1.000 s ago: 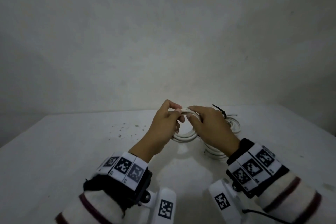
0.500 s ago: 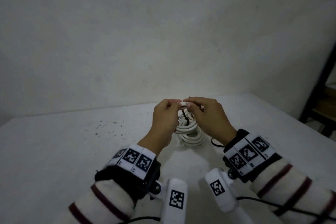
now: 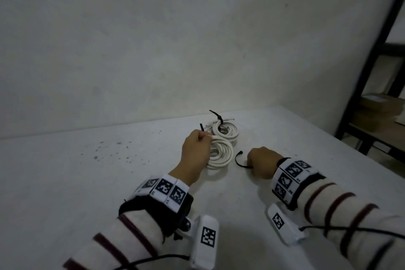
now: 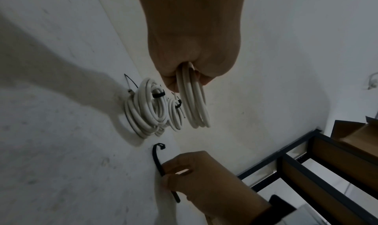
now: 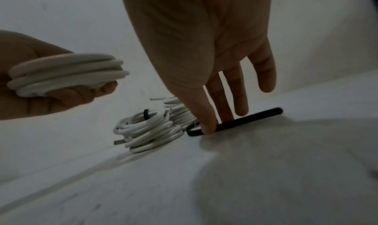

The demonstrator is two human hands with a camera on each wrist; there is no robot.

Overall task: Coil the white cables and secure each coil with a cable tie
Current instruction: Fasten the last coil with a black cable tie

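Observation:
My left hand (image 3: 197,149) grips a loose coil of white cable (image 3: 220,153), held just above the table; the same coil (image 4: 194,99) hangs from my curled fingers in the left wrist view. To its right, my right hand (image 3: 260,162) is down on the table. Its thumb and fingers (image 4: 180,168) pinch a loose black cable tie (image 3: 240,160) that lies curved on the surface; in the right wrist view a fingertip (image 5: 208,128) presses the tie (image 5: 249,117). Behind lie two coils bound with black ties (image 3: 224,130) (image 4: 147,109).
The white table (image 3: 87,182) stands against a plain wall, with dark specks at its left. A black metal shelf (image 3: 372,103) with cardboard boxes stands past the table's right edge.
My right hand has let go of the coil and dropped right, down to the black tie on the table. The left hand keeps the coil and has lowered it.

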